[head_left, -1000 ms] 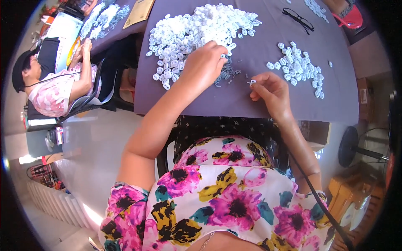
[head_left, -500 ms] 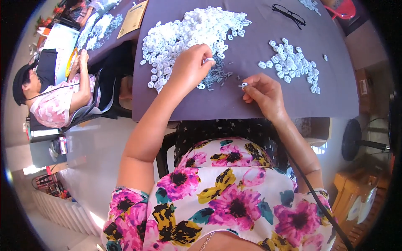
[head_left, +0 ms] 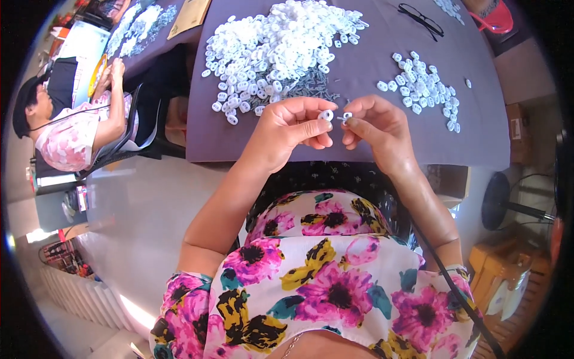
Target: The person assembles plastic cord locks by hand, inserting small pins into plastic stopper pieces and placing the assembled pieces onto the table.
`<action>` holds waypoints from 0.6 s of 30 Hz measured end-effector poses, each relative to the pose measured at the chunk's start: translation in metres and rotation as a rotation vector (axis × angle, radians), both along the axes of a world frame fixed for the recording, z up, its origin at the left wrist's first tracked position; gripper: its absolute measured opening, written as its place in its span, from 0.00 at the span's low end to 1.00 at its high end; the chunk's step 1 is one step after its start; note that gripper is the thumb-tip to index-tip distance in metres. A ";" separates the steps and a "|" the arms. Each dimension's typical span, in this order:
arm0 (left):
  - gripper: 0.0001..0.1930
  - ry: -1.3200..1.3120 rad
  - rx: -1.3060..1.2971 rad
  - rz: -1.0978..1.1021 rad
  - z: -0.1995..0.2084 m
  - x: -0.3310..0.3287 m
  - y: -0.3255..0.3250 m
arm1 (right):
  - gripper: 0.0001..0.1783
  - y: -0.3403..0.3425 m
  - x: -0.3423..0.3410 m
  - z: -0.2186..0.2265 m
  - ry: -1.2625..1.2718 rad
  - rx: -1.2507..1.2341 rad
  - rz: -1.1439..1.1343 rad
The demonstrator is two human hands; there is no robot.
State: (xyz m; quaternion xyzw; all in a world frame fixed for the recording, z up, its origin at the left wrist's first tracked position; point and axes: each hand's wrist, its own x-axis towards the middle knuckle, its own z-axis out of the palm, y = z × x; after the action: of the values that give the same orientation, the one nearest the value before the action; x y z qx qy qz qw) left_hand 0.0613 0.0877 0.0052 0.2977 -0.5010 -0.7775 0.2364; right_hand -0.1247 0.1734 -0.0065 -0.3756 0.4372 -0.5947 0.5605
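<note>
The purple-gray table (head_left: 466,137) is topped by a big heap of white pieces (head_left: 287,42), and a smaller bunch of white pieces (head_left: 424,84) is spread out on the right. They look hard and smooth, so they should be very light, a bit slippery, and not easily bent or broken. Over the near part of the table, the left hand (head_left: 287,128) and the right hand (head_left: 382,122) are held close together, but a thin gap is left between them. Past them, at the near side of the big heap, a patch of little gray pins (head_left: 311,84) is seen; these are likely stiff and light too. In the left hand, the grip is closed, with one white oval piece (head_left: 326,114) pinched at the fingertips. It is best held by its edges, so the dark hole is not covered. In the right hand, the grip is closed too, on a small white piece (head_left: 347,115). It should be pinched gently, as it could be popped out by a hard squeeze. From it, a thin gray pin (head_left: 341,118) seems to be pointed left; how deep it is set cannot be told.
</note>
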 end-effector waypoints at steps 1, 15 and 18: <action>0.15 0.002 -0.038 -0.007 0.001 0.001 0.001 | 0.06 0.001 0.000 0.000 0.001 -0.004 0.000; 0.11 -0.096 -0.299 -0.036 -0.007 0.000 0.017 | 0.06 0.004 0.007 0.002 0.096 -0.112 -0.100; 0.11 -0.169 -0.380 -0.058 -0.007 -0.001 0.017 | 0.06 0.004 0.008 -0.002 0.107 -0.129 -0.106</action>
State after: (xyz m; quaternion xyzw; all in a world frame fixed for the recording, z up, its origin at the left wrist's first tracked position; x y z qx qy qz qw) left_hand 0.0600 0.1043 -0.0018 0.2977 -0.6649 -0.6477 0.2230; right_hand -0.1167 0.1773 -0.0082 -0.4183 0.4464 -0.6297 0.4786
